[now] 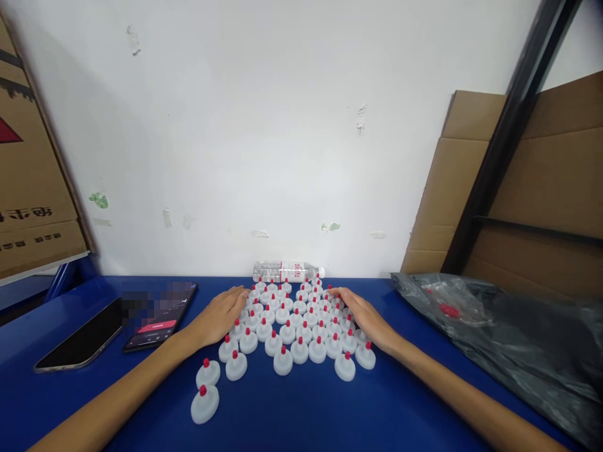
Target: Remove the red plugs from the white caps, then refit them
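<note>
Caps [301,323] flanked by flat open left hand [221,316], right hand [365,319] | bottle [287,271] behind | phones [157,316] left | bag [509,339] right

Bare blue surface [301,414] lies open in front of the caps [294,323]; two phones [117,326] crowd the left, a black bag [513,333] the right, a water bottle [287,271] behind.

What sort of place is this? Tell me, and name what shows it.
Probably a small packing or assembly workbench: dozens of identical white caps with red tips massed on a blue table, cardboard cartons against the wall, and a black plastic bag.
</note>
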`<state>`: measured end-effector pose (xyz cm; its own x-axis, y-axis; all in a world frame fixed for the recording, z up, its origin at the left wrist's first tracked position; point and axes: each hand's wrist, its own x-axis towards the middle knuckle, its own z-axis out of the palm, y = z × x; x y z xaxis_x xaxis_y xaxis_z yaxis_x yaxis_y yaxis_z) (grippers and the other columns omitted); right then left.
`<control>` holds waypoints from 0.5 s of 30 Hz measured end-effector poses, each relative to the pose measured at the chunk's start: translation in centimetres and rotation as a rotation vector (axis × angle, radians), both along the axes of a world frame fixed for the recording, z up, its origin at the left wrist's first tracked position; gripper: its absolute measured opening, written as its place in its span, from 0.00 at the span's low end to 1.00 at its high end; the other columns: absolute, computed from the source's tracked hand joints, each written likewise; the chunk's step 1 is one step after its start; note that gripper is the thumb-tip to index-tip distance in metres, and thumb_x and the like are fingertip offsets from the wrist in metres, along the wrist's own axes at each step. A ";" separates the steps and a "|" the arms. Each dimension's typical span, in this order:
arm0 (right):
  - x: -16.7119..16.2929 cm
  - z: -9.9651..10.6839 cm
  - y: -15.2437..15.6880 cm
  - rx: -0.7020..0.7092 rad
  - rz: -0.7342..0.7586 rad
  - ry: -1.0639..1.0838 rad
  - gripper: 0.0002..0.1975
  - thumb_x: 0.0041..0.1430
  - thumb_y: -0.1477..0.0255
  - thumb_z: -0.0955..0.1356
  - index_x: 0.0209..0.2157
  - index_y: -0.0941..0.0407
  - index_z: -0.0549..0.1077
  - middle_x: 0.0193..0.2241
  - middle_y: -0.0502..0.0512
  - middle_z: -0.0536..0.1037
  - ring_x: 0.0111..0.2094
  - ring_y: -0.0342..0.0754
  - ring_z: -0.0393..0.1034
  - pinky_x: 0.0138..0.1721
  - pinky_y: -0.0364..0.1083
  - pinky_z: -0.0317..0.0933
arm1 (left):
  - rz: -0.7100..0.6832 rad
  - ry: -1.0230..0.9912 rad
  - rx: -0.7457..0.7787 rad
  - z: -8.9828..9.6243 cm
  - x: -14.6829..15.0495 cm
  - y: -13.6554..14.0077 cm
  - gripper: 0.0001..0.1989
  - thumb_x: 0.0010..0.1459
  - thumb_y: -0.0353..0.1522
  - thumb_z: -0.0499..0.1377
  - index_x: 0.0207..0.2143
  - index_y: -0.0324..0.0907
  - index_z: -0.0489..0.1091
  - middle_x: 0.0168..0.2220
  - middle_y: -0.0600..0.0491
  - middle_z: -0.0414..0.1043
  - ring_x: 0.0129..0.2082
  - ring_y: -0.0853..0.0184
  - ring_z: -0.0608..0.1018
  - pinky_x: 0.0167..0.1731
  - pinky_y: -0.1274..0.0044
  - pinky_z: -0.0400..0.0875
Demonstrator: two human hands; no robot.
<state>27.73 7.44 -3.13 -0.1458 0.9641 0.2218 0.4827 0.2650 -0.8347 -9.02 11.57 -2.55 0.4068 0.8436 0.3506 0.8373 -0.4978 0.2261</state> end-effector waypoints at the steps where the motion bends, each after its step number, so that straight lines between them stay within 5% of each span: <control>1: 0.0 0.0 0.0 -0.002 -0.001 0.000 0.30 0.70 0.47 0.53 0.58 0.46 0.72 0.58 0.51 0.74 0.60 0.58 0.64 0.63 0.59 0.55 | 0.003 0.005 -0.006 0.0 0.0 0.0 0.33 0.71 0.45 0.33 0.55 0.41 0.72 0.57 0.48 0.75 0.60 0.57 0.73 0.61 0.66 0.66; 15: -0.1 0.3 -0.2 0.001 0.006 -0.001 0.30 0.70 0.47 0.53 0.58 0.46 0.72 0.59 0.52 0.73 0.62 0.58 0.62 0.65 0.60 0.51 | 0.002 0.002 0.004 0.3 0.2 -0.2 0.32 0.70 0.45 0.33 0.53 0.42 0.73 0.55 0.49 0.76 0.58 0.58 0.74 0.59 0.67 0.67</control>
<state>27.58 7.22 -2.83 -0.1522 0.9629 0.2228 0.4820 0.2691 -0.8338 -8.82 11.35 -2.24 0.4059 0.8428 0.3536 0.8386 -0.4972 0.2225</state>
